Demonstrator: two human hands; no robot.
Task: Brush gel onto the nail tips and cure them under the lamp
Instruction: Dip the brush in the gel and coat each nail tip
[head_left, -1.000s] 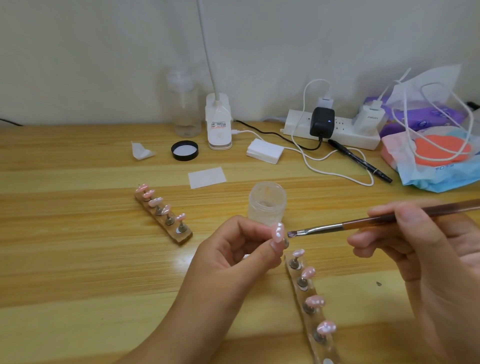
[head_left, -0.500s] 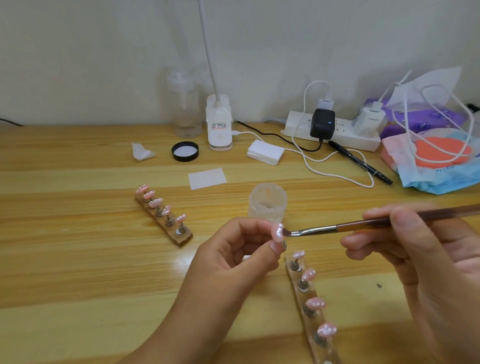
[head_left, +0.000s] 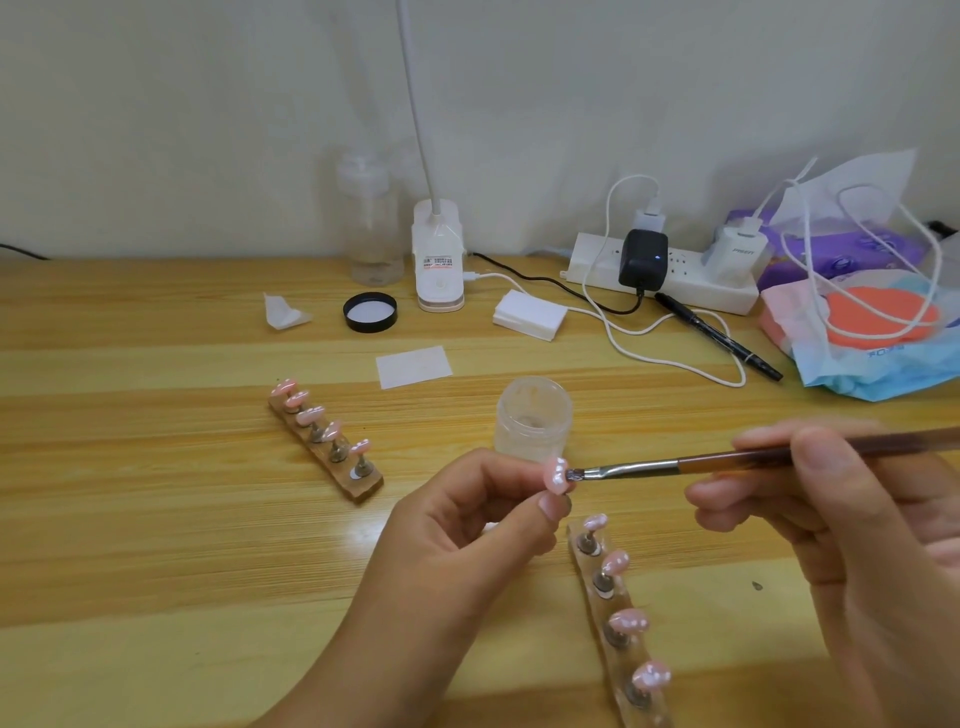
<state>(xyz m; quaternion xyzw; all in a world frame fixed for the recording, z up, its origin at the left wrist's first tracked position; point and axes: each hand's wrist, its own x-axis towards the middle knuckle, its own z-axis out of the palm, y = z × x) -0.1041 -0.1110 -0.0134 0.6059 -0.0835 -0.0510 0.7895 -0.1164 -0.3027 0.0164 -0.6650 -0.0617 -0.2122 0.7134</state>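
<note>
"PISEN" on white charger (head_left: 735, 254)

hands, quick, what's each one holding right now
Left hand: pinches a pink nail tip between thumb and finger.
Right hand: grips the brush, bristles on that tip.

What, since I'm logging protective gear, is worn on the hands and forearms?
Nothing: the left hand and right hand are bare, with no gloves, rings or wristbands showing. The left forearm is bare too, no sleeve in view. The right wrist is bare; beyond it is out of frame. The thumbnails look short and unpainted.
</note>
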